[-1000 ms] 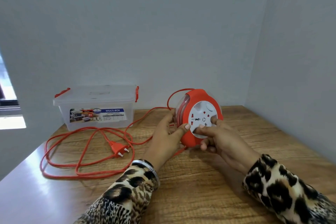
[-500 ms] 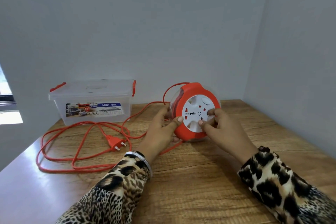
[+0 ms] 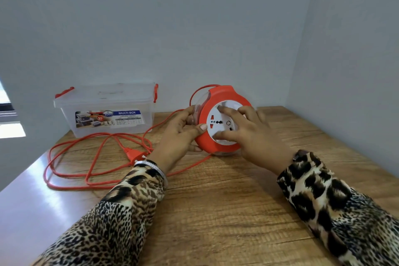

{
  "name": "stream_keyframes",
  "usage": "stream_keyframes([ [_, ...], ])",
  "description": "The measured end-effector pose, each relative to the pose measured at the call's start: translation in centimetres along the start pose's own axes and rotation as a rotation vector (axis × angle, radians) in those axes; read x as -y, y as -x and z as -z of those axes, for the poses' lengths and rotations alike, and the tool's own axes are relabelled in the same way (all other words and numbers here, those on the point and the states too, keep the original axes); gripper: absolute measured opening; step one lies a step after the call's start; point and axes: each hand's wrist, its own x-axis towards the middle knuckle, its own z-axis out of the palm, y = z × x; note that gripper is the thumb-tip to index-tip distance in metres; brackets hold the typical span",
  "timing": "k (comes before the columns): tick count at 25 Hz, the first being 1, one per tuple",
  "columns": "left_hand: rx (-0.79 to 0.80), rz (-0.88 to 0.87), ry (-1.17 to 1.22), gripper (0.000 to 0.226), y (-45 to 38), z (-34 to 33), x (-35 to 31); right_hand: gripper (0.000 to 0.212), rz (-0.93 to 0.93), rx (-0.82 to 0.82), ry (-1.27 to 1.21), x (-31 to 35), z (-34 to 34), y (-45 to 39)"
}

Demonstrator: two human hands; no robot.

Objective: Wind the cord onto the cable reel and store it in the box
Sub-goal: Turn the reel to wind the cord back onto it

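Round orange plastic cable reel with white socket face [image 3: 220,123] stood on edge on the wooden tabletop [image 3: 216,211], near the back wall, socket face toward the camera. Clear drum half visible on its left side.

Left hand [image 3: 179,136] gripped the reel's left edge: thumb on the orange front rim, fingers curled round the clear back part. Right hand [image 3: 248,134] lay spread on the white face, fingers mostly straight, index fingertip near the top of the disc, thumb at the lower edge. Slightly motion-blurred, so couldn't tell whether any fingertip sat in a recess.

Long orange power cord [image 3: 90,157] mostly unwound: loose loops on the table left of the reel, one strand arcing up over the reel's top, another running under the left wrist to the reel's base. Orange two-pin plug [image 3: 135,153] lay on the table inside the loops, just left of the left wrist.

Clear plastic storage box with orange latches and a "MULTI-BOX" label [image 3: 108,112] sat at the back left against the wall, lid on, apart from the reel; cord loops lay just in front of it.

Both arms in leopard-print sleeves; silver bangle [image 3: 151,165] on the left wrist.
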Motion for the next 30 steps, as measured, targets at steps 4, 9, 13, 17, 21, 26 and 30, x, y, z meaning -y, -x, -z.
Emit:
stream_keyframes([
  [4,0.018,-0.012,-0.060,0.051,0.0,0.0,-0.4,0.055,0.048,-0.074,0.084,-0.7,0.0,-0.1],
  [9,0.014,-0.027,-0.060,0.055,0.2,-0.4,-0.6,0.052,0.019,-0.094,0.125,-0.6,0.0,0.0],
  [13,-0.010,0.000,-0.048,0.059,0.3,-0.5,-0.5,0.048,-0.081,-0.091,0.156,-0.2,-0.1,0.0],
  [17,-0.024,0.007,-0.049,0.061,0.5,-0.9,-0.4,0.058,-0.251,-0.088,0.131,0.3,-0.5,-0.2],
  [21,-0.035,-0.020,-0.061,0.054,0.7,-1.7,-0.3,0.060,-0.411,-0.173,-0.021,0.8,-0.4,-0.2],
  [26,-0.110,-0.084,0.015,0.045,1.6,-4.2,0.1,0.067,-0.766,-0.186,-0.489,0.5,-0.9,-0.3],
  [30,-0.131,-0.183,-0.184,0.053,1.7,-6.1,0.3,0.072,-0.939,-0.182,-0.882,-1.3,-1.1,0.1],
])
